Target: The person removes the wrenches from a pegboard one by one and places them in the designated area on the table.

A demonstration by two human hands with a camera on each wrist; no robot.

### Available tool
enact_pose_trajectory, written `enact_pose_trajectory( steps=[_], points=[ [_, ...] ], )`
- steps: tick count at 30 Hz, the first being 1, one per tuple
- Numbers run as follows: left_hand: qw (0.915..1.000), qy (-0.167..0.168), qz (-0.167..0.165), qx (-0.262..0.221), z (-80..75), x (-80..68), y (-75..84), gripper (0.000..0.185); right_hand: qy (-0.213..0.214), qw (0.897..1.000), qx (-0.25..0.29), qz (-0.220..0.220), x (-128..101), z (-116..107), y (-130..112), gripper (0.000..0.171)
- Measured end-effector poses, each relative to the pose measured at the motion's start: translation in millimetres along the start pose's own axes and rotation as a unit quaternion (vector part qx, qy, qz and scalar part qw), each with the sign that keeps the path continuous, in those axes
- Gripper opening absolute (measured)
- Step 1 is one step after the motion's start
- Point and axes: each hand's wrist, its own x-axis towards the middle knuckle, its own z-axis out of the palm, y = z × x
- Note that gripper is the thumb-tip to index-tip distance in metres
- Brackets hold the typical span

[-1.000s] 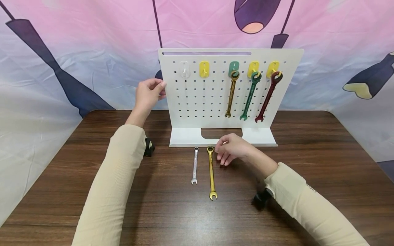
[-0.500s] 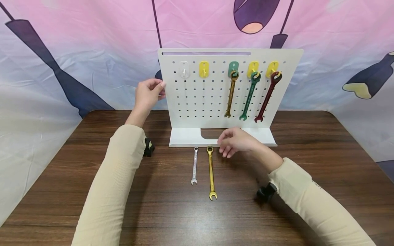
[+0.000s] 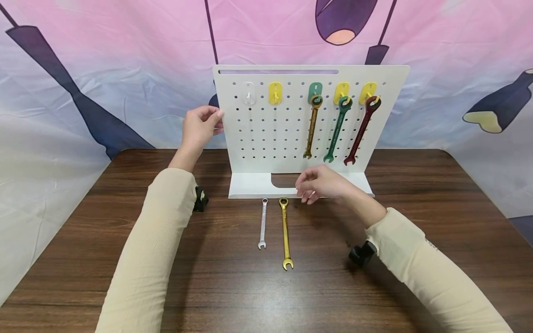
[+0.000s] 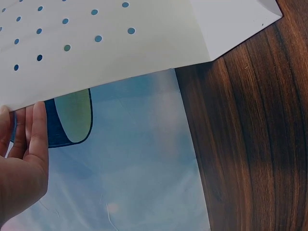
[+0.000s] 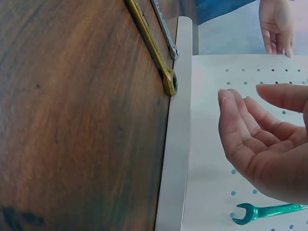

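Observation:
At its left edge, the white pegboard [image 3: 260, 164] is pinched between the thumb and fingers of my left hand [image 3: 199, 129]. My right hand [image 3: 324, 182], fingers loosely bent and holding nothing, hovers over the board's base, with a gap between thumb and fingertips in the right wrist view. Just in front of the base lie a small silver combination wrench [image 3: 263, 224] and a longer gold one [image 3: 285, 235], ring ends toward the board. Three wrenches hang by their rings from hooks: bronze [image 3: 312, 132], green [image 3: 336, 132] and dark red [image 3: 361, 134].
A white hook [image 3: 249, 94] and a yellow hook [image 3: 275, 94] on the board's left carry nothing. The base has a cut-out in its middle. A brown wooden table [image 3: 233, 286] bears everything, and a patterned cloth [image 3: 145, 60] hangs behind.
My right hand has risen from beside the gold wrench toward the board's base, moving slightly right. My left hand stays on the board's edge, and the wrenches have not moved.

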Motion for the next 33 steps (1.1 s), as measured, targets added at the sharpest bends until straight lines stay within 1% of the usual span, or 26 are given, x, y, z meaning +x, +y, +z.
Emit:
enact_pose_trajectory(
  steps=[4,12,18,25,33],
  points=[
    [1.0,-0.001,-0.003,0.001,-0.2,0.1,0.2,0.028,0.011,1.0,-0.014,-0.014,1,-4,0,0.016],
    [1.0,0.0,-0.002,0.0,-0.3,0.1,-0.1,0.028,0.036,0.999,-0.022,-0.021,-1,-11,-7,0.012],
    [1.0,0.001,0.003,-0.001,-0.1,0.1,-0.4,0.027,0.046,0.998,-0.026,-0.017,-2,-18,-11,0.021],
    [1.0,0.0,0.006,0.004,0.1,0.5,-0.5,0.027,0.071,0.996,-0.042,-0.02,-5,-27,-15,0.02],
    [1.0,0.001,0.003,0.006,0.5,0.6,-0.2,0.027,0.092,0.995,-0.045,-0.022,-6,-33,-22,0.028]
  ],
)
